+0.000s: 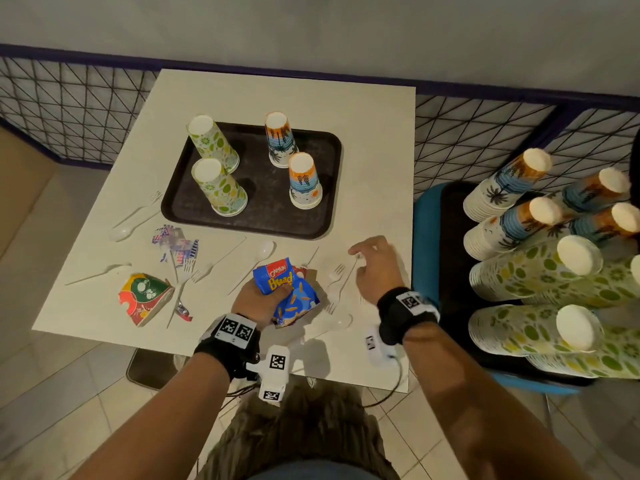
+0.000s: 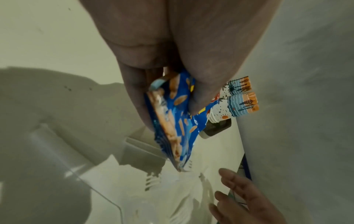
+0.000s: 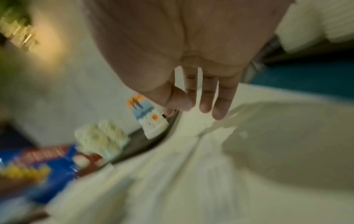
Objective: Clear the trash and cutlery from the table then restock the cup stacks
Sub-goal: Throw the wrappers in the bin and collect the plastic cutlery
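left hand [image 1: 254, 299] grips a blue snack bag [image 1: 285, 291] w/ fingers curled round it, held just above the near-middle of the counter [image 1: 374, 133]; the left wrist view shows thumb and fingers [image 2: 203, 94] pinching the crumpled bag [image 2: 172, 121]. right hand [image 1: 375, 268] hovers palm-down over the counter's near right part, fingers [image 3: 220, 104] loosely spread and holding nothing that i can see, above a white plastic fork [image 1: 336, 273].

big to small from there: white counter against a wire mesh fence [image 1: 69, 102]. to its right a blue chair [image 1: 424, 244] carries long stacks of paper cups [image 1: 540, 275] lying on their sides, palm-print ones farther back, green-print ones nearer. on the counter's far half i see a dark tray [image 1: 256, 209] w/ four short upside-down cup stacks: two green-print [image 1: 220, 192] on the left, two palm-print [image 1: 304, 181] on the right.

trash on the near left: a red-green crushed carton [image 1: 145, 297], a crumpled striped wrapper [image 1: 176, 245], a small foil wrapper [image 1: 183, 311]. white cutlery lies scattered round these: spoon [image 1: 121, 232] near the tray's left corner, another spoon [image 1: 265, 251] just beyond the bag, forks [image 1: 197, 271] beside the striped wrapper, a knife [image 1: 100, 271] at the left edge. right wrist view is blurred, so no finer detail there.
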`<state>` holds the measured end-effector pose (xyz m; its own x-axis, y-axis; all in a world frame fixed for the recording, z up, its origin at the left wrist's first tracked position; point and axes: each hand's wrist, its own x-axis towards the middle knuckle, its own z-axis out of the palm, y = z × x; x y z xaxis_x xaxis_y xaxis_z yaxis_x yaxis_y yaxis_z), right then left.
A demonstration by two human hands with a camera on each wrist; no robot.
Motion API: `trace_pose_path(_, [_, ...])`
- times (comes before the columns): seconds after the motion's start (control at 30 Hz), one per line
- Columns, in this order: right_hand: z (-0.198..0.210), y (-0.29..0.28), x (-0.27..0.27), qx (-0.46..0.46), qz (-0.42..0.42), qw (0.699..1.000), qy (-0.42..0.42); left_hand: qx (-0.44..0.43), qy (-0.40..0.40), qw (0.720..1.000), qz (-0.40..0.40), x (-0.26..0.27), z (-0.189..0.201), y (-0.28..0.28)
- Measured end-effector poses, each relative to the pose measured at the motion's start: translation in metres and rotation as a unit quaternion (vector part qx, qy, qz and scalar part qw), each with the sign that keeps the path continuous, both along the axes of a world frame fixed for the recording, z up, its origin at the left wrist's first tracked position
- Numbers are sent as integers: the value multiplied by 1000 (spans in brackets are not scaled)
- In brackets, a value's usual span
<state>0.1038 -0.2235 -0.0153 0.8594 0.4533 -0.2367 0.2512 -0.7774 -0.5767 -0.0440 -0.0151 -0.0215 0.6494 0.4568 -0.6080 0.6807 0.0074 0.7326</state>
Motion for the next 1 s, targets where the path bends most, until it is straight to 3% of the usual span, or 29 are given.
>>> trace_pose_path(0.1, [-9,-13,19,-167,152,974,-29,37,15,999,-14,-3,9,0])
trace_pose_path(0.27, [-9,-18,30,-244,266,927,-107,73,32,996,-35,-1,7,-1])
trace_pose_path(0.53, [-10,-16,27,-226,364,892,-142,94,65,992,-50,4,-1,-1])
trace_pose_path(0.77, [-4,-4,26,-270,435,845,-154,113,82,988,-73,5,0,-4])
trace_pose_path(0.9, [-6,-5,28,-308,483,813,-104,115,77,988,-71,1,1,1])
trace_pose_path(1.0, [-7,-9,26,-293,461,835,-55,112,68,990,-60,-4,3,6])
